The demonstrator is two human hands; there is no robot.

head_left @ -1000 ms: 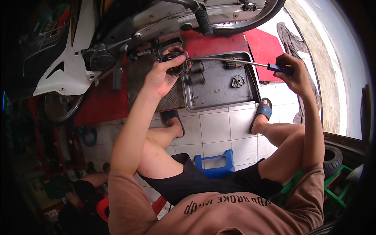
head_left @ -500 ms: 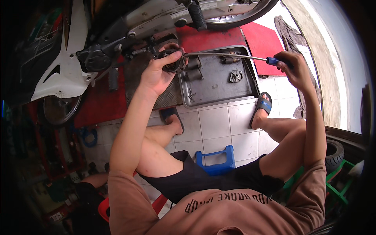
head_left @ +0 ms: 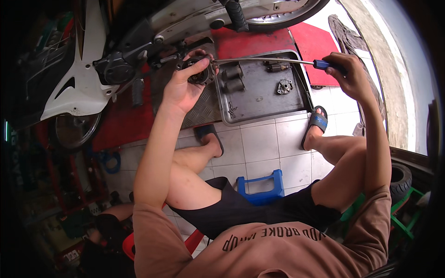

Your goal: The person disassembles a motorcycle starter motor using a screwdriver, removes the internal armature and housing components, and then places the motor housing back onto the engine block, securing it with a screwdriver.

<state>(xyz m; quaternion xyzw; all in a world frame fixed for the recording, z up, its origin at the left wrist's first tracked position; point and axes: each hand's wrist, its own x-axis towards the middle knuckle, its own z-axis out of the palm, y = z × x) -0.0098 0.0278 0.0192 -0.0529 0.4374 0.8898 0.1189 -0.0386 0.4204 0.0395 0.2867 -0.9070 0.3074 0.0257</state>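
My left hand [head_left: 184, 84] is closed round a dark round metal housing [head_left: 199, 78], thumb across its face. My right hand [head_left: 351, 75] grips the blue handle [head_left: 321, 64] of a long screwdriver [head_left: 264, 60]. The shaft runs level leftward to the housing's right edge; its tip is too small to make out. Below the shaft lies a metal tray [head_left: 259, 115] holding dark cylindrical parts [head_left: 234, 85], a small assembly [head_left: 278, 67], a small cast part [head_left: 285, 86] and small bits [head_left: 232, 109] at the lower left.
A motorcycle [head_left: 79, 90] stands on a red platform [head_left: 118, 132] across the top and left. A blue plastic stool [head_left: 259, 190] is between my legs, a tyre [head_left: 400, 180] at right, a dark cloth [head_left: 343, 34] upper right. Another person's bare limb [head_left: 116, 213] shows lower left.
Both hands have moved slightly upward in the view, the right one a little more, so the screwdriver lies more level. The housing has shifted slightly left; the whole view has moved a little.
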